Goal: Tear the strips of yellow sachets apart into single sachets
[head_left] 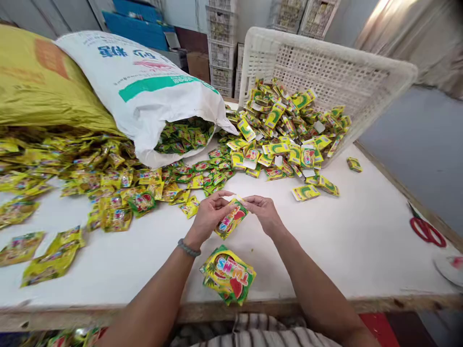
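A small yellow-and-green candy box (231,220) with a watermelon print is held between both hands over the white table. My left hand (212,214) grips its left side, fingers closed round it. At its upper right end, the fingertips of my right hand (265,211) pinch the box's edge. Below the hands, close to the table's front edge, lies a short stack of flat printed packets (231,274). Past my fingertips, small green sachets (213,176) lie loose, spilling from a white sack (144,86).
A white plastic basket (333,62) lies tipped at the back, small boxes (278,125) heaped out of it. Yellow packets (115,207) cover the left side, below a yellow sack (47,77). Red-handled scissors (427,231) lie by the right edge. Crates (221,46) stand behind.
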